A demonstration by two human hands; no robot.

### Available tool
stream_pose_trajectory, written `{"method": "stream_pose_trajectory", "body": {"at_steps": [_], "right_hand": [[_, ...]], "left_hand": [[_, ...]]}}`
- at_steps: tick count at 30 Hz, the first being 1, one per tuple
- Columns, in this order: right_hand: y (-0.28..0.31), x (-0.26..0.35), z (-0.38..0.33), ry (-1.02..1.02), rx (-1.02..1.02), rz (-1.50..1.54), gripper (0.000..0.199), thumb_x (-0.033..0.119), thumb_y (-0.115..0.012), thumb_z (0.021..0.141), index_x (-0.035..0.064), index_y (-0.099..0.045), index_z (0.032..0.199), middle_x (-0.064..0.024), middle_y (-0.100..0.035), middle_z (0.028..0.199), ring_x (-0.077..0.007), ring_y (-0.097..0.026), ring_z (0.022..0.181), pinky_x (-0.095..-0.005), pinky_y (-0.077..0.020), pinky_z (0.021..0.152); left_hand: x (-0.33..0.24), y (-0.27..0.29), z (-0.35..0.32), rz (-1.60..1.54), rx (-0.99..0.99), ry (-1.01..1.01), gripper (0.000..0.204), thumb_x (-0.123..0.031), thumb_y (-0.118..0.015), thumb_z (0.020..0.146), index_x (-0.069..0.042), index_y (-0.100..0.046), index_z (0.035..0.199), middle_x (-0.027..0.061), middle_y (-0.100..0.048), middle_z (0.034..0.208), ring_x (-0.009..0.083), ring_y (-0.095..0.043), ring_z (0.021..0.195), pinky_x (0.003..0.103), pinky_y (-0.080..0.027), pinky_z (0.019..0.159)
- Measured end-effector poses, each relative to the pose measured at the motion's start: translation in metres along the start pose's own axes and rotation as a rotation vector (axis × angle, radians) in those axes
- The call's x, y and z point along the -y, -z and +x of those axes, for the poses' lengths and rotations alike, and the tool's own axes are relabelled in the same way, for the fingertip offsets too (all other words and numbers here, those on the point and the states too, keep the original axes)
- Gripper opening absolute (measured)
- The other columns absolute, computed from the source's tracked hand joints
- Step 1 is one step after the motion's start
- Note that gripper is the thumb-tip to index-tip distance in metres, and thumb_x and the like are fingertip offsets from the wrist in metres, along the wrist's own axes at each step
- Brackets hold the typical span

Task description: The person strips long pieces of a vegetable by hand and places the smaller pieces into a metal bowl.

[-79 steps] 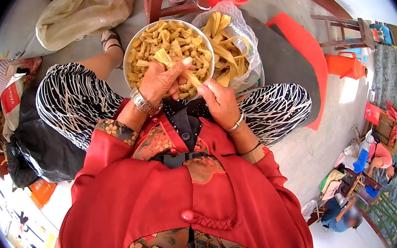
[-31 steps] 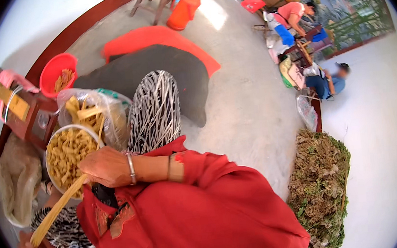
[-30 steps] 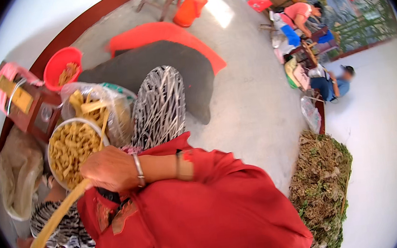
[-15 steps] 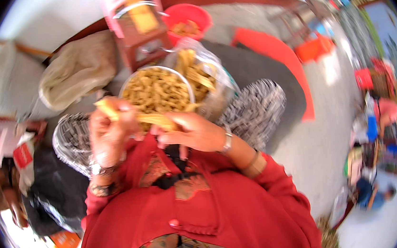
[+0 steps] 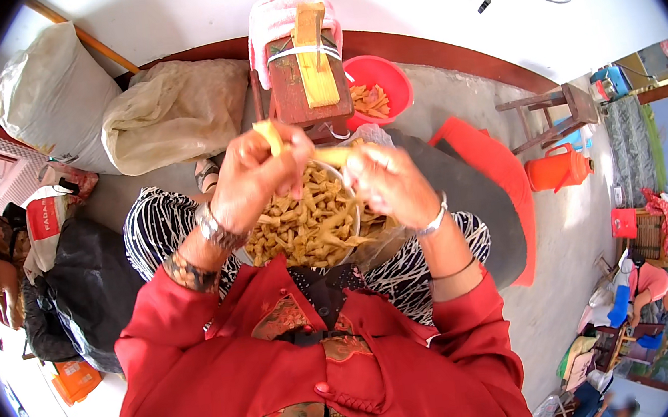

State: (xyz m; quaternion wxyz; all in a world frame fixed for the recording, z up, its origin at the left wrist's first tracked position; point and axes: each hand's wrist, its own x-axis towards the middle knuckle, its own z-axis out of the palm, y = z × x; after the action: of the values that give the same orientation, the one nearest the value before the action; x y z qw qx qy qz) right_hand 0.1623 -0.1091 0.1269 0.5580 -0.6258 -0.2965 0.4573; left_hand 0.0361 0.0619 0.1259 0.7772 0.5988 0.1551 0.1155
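- My left hand [image 5: 262, 167] is curled tight around a yellow strip [image 5: 332, 156]; a bent yellow end pokes up above those fingers.
- My right hand [image 5: 396, 182] pinches the strip's other side, slightly blurred.
- The strip's long axis runs crosswise between my two grips, about equally near both.
- Directly below my grips sits the round bowl [image 5: 358, 220] of knotted yellow pieces [image 5: 307, 223], apart from the strip.
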Motion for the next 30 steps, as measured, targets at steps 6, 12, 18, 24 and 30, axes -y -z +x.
{"method": "stream_pose_trajectory", "body": {"at_steps": [6,12,18,24,30], "right_hand": [[0.045,0.032,0.098,0.503,-0.249,-0.646,0.043,0.038,-0.047,0.092,0.0008,-0.057,0.073,-0.0123,-0.055,0.061,-0.0222,-0.055,0.059,-0.0323,-0.0417,0.058],[0.068,0.040,0.143,0.406,-0.297,-0.741,0.035,0.029,-0.051,0.089,-0.0005,-0.058,0.072,-0.0134,-0.058,0.065,-0.0245,-0.055,0.061,-0.0353,-0.0426,0.061],[0.081,0.024,0.161,0.314,-0.271,-0.702,0.033,0.028,-0.050,0.089,-0.0005,-0.059,0.074,-0.0141,-0.059,0.068,-0.0262,-0.056,0.066,-0.0360,-0.0431,0.065],[0.083,0.017,0.164,0.363,-0.245,-0.673,0.032,0.027,-0.049,0.090,-0.0006,-0.058,0.078,-0.0156,-0.061,0.072,-0.0287,-0.058,0.068,-0.0376,-0.0434,0.066],[0.080,0.006,0.172,0.242,-0.296,-0.775,0.026,0.026,-0.049,0.090,0.0015,-0.059,0.084,-0.0163,-0.062,0.076,-0.0336,-0.059,0.074,-0.0396,-0.0443,0.069]], "left_hand": [[-0.014,0.012,0.091,-0.252,-0.094,-0.107,0.008,-0.011,-0.057,0.087,-0.004,-0.058,0.090,-0.0019,-0.049,0.067,0.0058,-0.043,0.054,0.023,-0.042,0.053],[-0.002,0.022,0.148,-0.228,-0.193,-0.134,0.006,-0.011,-0.059,0.082,-0.005,-0.059,0.084,-0.0013,-0.053,0.064,0.0048,-0.041,0.047,0.023,-0.045,0.049],[0.011,0.026,0.167,-0.217,-0.235,-0.082,0.004,-0.007,-0.059,0.084,-0.004,-0.058,0.086,-0.0002,-0.053,0.065,0.0057,-0.040,0.046,0.023,-0.041,0.048],[0.016,0.028,0.171,-0.199,-0.234,-0.110,0.001,-0.009,-0.058,0.079,-0.008,-0.059,0.080,-0.0021,-0.052,0.063,0.0043,-0.041,0.046,0.022,-0.044,0.047],[0.030,0.035,0.184,0.174,-0.385,-0.149,0.018,-0.019,-0.060,0.079,-0.001,-0.061,0.076,0.0073,-0.058,0.060,0.0135,-0.053,0.049,0.029,-0.047,0.049]]}}
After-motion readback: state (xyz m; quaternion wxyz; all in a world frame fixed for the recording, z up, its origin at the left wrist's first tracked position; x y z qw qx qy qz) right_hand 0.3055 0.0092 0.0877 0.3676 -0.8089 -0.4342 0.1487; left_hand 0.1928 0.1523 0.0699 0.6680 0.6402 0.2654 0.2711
